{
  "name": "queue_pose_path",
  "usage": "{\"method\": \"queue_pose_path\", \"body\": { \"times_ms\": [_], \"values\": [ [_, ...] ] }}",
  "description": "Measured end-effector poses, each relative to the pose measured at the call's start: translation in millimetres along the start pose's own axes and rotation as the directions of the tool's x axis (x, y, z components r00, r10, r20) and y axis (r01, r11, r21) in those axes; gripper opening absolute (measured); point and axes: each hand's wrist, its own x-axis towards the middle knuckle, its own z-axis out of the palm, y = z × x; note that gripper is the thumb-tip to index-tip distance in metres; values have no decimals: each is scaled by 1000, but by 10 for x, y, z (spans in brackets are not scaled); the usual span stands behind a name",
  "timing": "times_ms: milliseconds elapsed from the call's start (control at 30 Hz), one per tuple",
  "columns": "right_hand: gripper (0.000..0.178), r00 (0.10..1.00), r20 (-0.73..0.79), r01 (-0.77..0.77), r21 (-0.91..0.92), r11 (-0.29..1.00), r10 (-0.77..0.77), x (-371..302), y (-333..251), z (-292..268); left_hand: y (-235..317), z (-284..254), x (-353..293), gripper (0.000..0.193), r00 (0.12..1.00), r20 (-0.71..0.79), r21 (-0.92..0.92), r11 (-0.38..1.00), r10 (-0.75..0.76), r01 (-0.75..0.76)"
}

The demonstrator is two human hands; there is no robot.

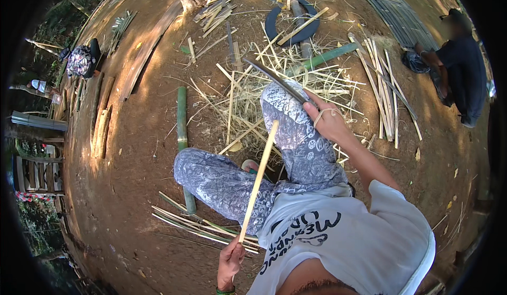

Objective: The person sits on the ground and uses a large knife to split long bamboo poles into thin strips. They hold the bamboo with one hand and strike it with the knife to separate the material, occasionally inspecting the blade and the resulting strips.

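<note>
My left hand (231, 262), low in the view, is closed round the lower end of a pale bamboo strip (256, 189). The strip slants up across my lap, and its upper end lies at my right thigh. Over my right knee, my right hand (328, 122) grips a long dark-bladed knife (274, 78), whose blade points up and to the left. A pale band loops round that hand's fingers; the knife's handle is mostly hidden by the hand. The blade and the strip are apart.
Loose bamboo strips and shavings (311, 91) cover the ground ahead. Green bamboo poles lie at the left (182, 120) and ahead (330, 56). Split strips (198, 226) are by my left knee, others (388, 94) at the right. A black ring-shaped thing (311, 28) and a person (462, 68) are farther off.
</note>
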Motion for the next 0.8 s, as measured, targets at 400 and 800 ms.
{"method": "queue_pose_path", "body": {
  "times_ms": [400, 800],
  "values": [
    [32, 981, 167, -41, 665, 745, -94, 567, -1436, -576, 817, 290, 844, 24, 668, -149, 666, 573, 729, -477],
    [22, 931, -195, 306, 880, 363, -309, 1166, -1988, -426, 1532, 253, 1349, 16, 545, -439, 695, 654, 715, -298]
  ]
}}
